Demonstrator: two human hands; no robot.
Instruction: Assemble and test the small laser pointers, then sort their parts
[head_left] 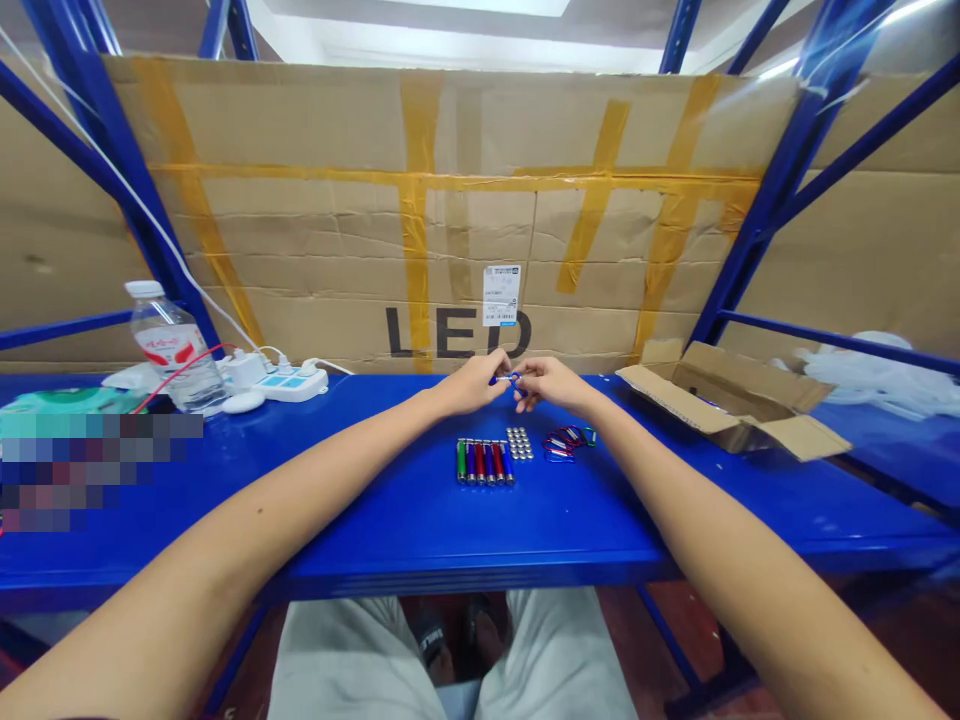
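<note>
My left hand (474,386) is closed on a small blue mini flashlight (495,380), most of it hidden by the fingers. My right hand (553,384) pinches a small blue carabiner (517,381) at the flashlight's end; whether the two are joined is too small to tell. Just below the hands, several mini flashlights (486,463) in green, red and blue lie side by side in a row. Right of them sit button cells (518,443) in neat rows. Beneath my right wrist lies a loose group of coloured carabiners (568,441).
An open cardboard box (731,400) stands at the right, with white plastic bags (885,375) behind it. At the left are a water bottle (176,350) and a white power strip (296,382) with cables. A large cardboard sheet (322,240) closes off the back of the blue table (375,535).
</note>
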